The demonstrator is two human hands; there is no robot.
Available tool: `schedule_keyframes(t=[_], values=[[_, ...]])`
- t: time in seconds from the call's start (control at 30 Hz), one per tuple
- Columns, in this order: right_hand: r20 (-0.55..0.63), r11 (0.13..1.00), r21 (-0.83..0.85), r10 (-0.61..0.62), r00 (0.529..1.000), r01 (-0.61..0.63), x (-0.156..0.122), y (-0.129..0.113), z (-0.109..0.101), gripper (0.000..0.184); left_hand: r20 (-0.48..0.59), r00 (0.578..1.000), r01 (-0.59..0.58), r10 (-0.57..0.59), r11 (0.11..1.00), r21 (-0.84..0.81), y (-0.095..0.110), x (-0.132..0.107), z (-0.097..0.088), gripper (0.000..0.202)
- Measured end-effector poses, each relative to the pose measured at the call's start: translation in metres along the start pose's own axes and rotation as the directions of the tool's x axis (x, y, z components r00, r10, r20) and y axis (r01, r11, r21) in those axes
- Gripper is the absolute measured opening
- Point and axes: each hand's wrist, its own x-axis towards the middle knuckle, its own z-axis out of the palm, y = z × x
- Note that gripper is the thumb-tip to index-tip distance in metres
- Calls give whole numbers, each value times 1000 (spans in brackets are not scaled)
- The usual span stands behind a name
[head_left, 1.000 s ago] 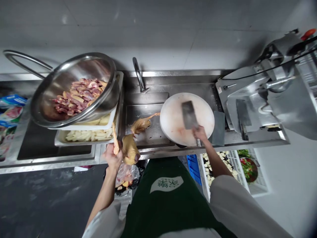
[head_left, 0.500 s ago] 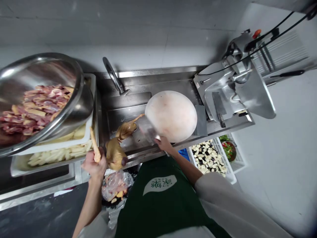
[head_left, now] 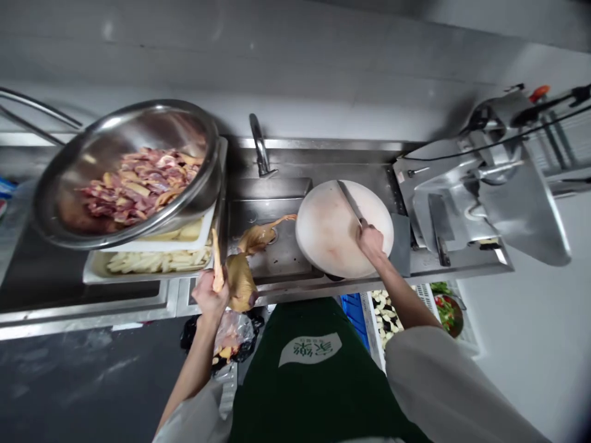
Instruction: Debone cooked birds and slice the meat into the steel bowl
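Note:
My left hand [head_left: 211, 294] is closed around a yellow-skinned piece of poultry [head_left: 241, 284] at the sink's front edge. A thin pale end [head_left: 217, 255] of it sticks up out of the fist. Just behind, a second part of yellow-skinned poultry [head_left: 256, 239] lies in the sink, its thin end toward the board; whether the two parts are joined I cannot tell. On the right, my right hand [head_left: 370, 240] grips a cleaver [head_left: 349, 200] by its handle. The blade is seen nearly edge-on over the round white chopping board [head_left: 323, 227].
A large steel bowl [head_left: 60, 178] of chopped raw meat stands on the left, above trays of pale cut strips [head_left: 159, 261]. A faucet [head_left: 259, 147] rises behind the sink [head_left: 289, 246]. A slicing machine [head_left: 480, 178] and another cleaver [head_left: 438, 224] sit at right; crates are below.
My right hand has carried the cleaver from the board's left edge rightward over the board. My left hand keeps hold of the poultry beside the sink. The camera view has swung left.

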Motion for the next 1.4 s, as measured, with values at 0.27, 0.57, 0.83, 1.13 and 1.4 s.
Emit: schedule_keyframes(t=[0.27, 0.57, 0.83, 1.13, 1.4], values=[[81, 991, -127, -18, 997, 29, -14, 25, 36, 51, -3, 996, 90, -90, 996, -5, 3, -19, 1, 37], [155, 997, -77, -13, 988, 25, -14, 38, 16, 48, -17, 996, 88, -87, 993, 73, 1, -32, 7, 35], [160, 968, -80, 250, 955, -240, 1, 32, -6, 40, -13, 998, 63, -62, 996, 63, -15, -44, 18, 32], [256, 953, 246, -239, 937, 176, -31, -149, 29, 27, -36, 992, 121, -119, 991, 54, -7, -52, 6, 30], [199, 878, 429, -320, 926, 211, 33, -148, -9, 28, -54, 997, 66, -63, 996, 58, -3, -69, -12, 28]])
